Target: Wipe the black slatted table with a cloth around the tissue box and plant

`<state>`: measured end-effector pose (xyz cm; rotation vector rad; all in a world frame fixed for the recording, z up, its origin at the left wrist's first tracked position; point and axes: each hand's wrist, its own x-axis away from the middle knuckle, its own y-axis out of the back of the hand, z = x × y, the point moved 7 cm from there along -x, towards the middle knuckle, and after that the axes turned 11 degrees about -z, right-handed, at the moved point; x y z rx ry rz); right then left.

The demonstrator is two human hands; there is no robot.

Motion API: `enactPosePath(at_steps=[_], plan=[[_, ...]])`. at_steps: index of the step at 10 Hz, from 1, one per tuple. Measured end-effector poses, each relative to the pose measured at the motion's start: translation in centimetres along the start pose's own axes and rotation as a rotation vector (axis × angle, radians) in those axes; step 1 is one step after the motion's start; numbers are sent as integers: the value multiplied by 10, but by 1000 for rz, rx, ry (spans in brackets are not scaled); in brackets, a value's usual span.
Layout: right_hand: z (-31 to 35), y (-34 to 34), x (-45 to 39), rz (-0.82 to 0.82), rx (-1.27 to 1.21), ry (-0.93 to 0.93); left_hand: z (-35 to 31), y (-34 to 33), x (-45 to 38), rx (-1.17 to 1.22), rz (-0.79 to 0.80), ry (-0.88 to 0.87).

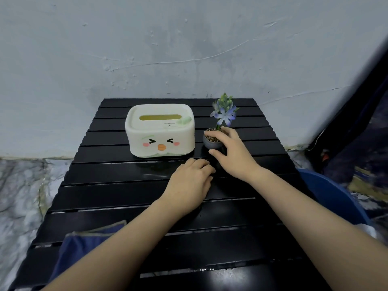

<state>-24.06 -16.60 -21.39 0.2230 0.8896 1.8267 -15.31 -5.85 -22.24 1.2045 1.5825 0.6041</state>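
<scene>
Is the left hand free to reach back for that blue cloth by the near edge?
Probably yes. The left hand rests on the table holding nothing, and the blue cloth lies just beside its own forearm, with nothing between them. The right hand is busy gripping the plant pot.

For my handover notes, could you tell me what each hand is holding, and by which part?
The right hand grips the small plant pot around its rim and side. The left hand rests on the table, holding nothing visible.
</scene>
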Motion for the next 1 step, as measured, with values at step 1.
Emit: enactPosePath(at_steps=[1], plan=[[-2, 8, 12, -66, -13, -3, 1, 3, 1, -12, 21, 26]])
